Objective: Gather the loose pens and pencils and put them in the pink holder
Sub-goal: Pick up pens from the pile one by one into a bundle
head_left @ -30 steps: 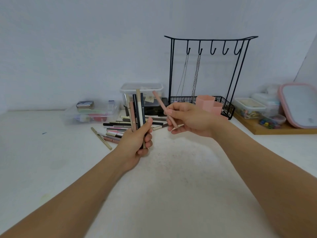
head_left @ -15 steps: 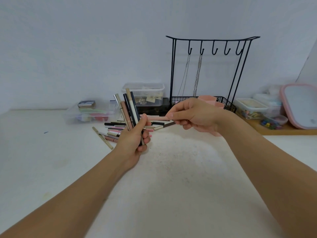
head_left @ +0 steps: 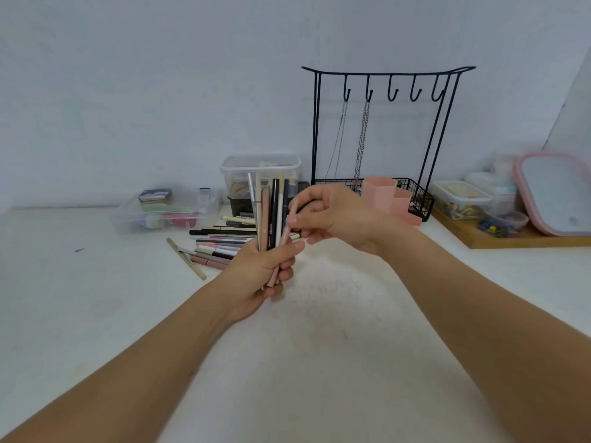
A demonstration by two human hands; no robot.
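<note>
My left hand point(head_left: 262, 270) grips an upright bundle of pens and pencils point(head_left: 271, 212) above the white table. My right hand point(head_left: 332, 215) is just to its right, pinching the top of a pink pencil point(head_left: 280, 251) that stands against the bundle and reaches down into my left fist. Behind my left hand a pile of loose pens and pencils point(head_left: 220, 241) lies on the table, with one beige pencil point(head_left: 186, 259) apart at its left. The pink holder point(head_left: 388, 196) stands at the back, right of my right hand, partly hidden by it.
A black wire hook rack point(head_left: 387, 75) with hanging chains and a basket stands behind the holder. Clear plastic boxes point(head_left: 166, 212) point(head_left: 259, 174) sit at the back left and centre. A wooden tray point(head_left: 511, 239) with containers and a pink-rimmed lid point(head_left: 556, 196) is at the right.
My right hand has brought the pink pencil from the pile over to my left hand and set it upright against the bundle. The bundle now stands straighter.
</note>
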